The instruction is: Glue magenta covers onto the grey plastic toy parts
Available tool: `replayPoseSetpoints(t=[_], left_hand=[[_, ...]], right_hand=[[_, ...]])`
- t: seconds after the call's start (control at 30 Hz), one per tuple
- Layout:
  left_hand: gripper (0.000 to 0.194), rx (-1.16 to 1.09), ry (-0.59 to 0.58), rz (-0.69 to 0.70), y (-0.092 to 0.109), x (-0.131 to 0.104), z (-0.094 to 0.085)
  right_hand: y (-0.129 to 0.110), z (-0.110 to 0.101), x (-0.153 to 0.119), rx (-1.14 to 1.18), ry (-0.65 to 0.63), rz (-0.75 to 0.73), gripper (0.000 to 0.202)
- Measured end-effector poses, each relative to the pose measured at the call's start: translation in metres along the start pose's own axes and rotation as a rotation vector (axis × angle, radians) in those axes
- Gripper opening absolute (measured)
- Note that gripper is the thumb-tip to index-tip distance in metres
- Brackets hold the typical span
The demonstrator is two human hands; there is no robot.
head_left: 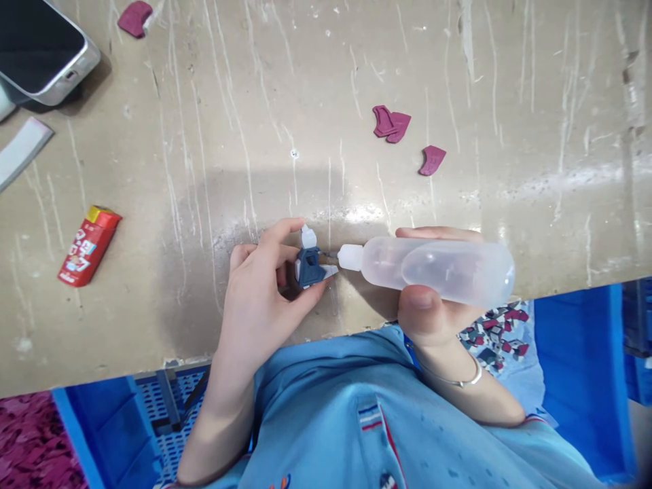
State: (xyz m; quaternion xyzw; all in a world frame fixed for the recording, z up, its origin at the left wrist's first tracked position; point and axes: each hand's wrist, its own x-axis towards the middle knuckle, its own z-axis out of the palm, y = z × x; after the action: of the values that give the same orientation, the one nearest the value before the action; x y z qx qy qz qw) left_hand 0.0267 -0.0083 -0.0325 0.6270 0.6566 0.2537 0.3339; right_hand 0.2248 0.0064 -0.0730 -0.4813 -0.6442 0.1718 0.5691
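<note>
My left hand (262,292) grips a small dark blue piece (310,266) with white parts at its top and lower right, just over the table near its front edge. My right hand (432,305) is wrapped round a translucent squeeze bottle (448,270), which lies nearly level and holds a clear content. The bottle's white nozzle (350,257) points left, and its thin tip is close beside the blue piece; whether they touch is too small to tell.
On the table (316,88) lie maroon pieces (432,160), another maroon piece (135,18), a red lighter (89,246), a phone (43,47) and a white strip (23,151). Blue crates (581,380) with small pieces stand below the front edge.
</note>
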Motion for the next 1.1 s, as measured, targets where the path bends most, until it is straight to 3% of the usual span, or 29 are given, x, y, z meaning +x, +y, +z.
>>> replayPoseSetpoints(t=[0.4,0.7,0.9,1.1], left_hand=[[0.059,-0.007,0.005,0.025,0.001,0.0,0.0],[0.056,0.005,-0.017,0.018,0.001,0.003,-0.001],[0.059,0.008,-0.014,0.008,0.0,0.001,-0.002],[0.059,-0.003,-0.009,0.007,0.0,0.003,-0.001]], right_hand=[[-0.002,0.001,0.0,-0.013,0.021,-0.02,0.034],[-0.004,-0.004,0.001,0.031,-0.054,-0.04,0.036],[-0.015,-0.015,0.003,0.036,-0.233,0.119,0.037],[-0.013,-0.026,-0.003,0.113,-0.305,0.2,0.038]])
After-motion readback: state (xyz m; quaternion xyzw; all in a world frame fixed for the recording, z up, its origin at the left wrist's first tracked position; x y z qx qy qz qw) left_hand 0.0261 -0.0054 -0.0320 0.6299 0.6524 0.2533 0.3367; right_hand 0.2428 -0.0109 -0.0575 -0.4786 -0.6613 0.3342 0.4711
